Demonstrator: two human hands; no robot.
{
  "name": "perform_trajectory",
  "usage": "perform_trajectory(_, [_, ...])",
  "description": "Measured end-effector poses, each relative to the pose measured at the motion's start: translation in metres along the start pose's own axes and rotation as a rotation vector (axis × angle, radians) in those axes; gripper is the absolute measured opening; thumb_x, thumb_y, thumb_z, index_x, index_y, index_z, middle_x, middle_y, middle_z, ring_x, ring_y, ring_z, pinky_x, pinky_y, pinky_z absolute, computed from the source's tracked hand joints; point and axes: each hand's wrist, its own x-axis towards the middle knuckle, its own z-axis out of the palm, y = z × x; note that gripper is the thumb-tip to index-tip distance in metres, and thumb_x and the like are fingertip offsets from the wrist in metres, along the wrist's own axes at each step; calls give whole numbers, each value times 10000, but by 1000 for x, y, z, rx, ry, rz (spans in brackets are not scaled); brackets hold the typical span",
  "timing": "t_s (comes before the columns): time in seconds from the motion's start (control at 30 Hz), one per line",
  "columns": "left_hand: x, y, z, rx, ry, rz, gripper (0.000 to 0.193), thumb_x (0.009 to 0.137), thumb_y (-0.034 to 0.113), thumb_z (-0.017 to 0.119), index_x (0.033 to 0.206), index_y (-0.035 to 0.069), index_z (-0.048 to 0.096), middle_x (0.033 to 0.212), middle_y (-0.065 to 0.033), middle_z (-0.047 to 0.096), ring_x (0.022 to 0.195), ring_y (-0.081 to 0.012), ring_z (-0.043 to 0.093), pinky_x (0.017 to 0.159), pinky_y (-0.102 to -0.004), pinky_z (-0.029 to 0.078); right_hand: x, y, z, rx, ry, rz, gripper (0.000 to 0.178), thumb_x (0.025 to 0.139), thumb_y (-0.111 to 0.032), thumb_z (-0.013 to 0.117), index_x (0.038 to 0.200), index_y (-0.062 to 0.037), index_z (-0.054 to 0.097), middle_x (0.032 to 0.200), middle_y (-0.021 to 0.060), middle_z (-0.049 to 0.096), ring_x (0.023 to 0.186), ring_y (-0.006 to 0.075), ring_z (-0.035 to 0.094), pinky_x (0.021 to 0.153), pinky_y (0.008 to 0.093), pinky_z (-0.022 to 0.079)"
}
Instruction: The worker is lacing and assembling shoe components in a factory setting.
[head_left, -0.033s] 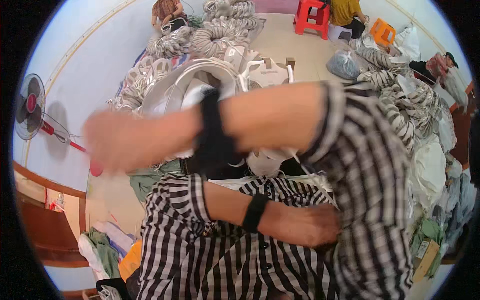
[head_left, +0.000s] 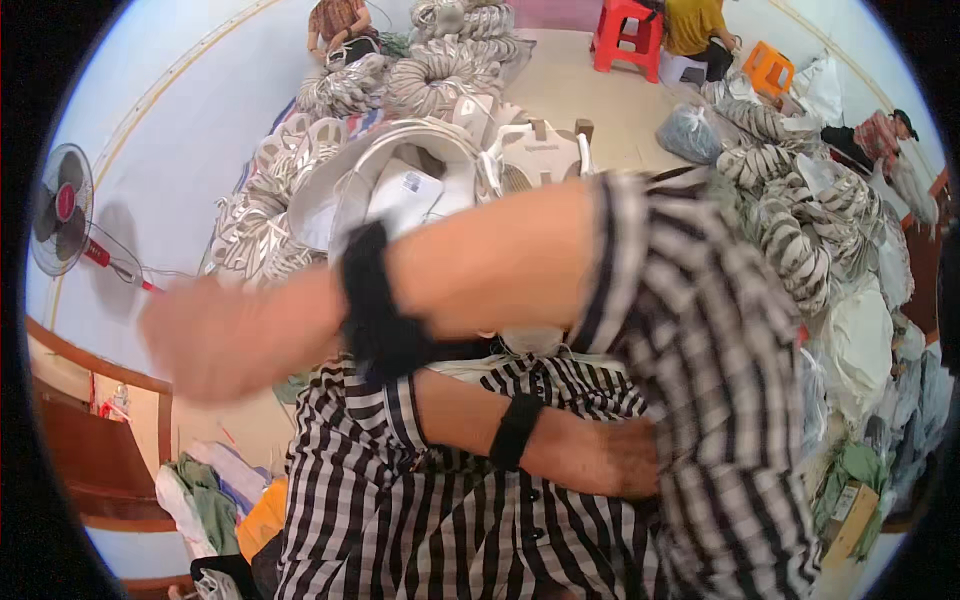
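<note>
My arms are crossed, the right one over the left. My right hand is far out at the left, smeared by motion; it looks rounded, but its fingers cannot be made out. Across my striped shirt, my left hand reaches to the right, its fingers hidden behind my right sleeve. Just beyond my left forearm, a pale shoe piece shows partly beneath my right forearm. Farther off, a white shoe upper sits on a stand. Beside it is a round white tub containing a white labelled packet.
Bundles of pale shoe uppers lie at the back and left, with more bundles at the right. A fan is at the left. Two people sit at the back, near a red stool and an orange stool.
My right hand has swung lower and slightly left, and its forearm has dropped. My left hand has shifted a little left. A pale cord seen earlier near it is now mostly hidden.
</note>
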Motion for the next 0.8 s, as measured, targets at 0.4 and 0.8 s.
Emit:
perform_trajectory(0.4, [55,33,-28,-635,373,-179,132,896,64,441,829,5,343,700,-153,394,650,-362,431,611,-432,358,-116,-85,-134,-381,-169,1036,113,868,-111,553,893,-1,545,664,99,525,590,159,519,559,314,428])
perform_trajectory(0.8, [149,-111,-220,132,533,-587,244,843,177,589,1045,78,495,820,-102,552,730,-263,562,627,-353,478,-255,-170,-115,-555,228,1269,137,857,-118,546,870,14,515,739,118,536,650,213,499,616,306,419])
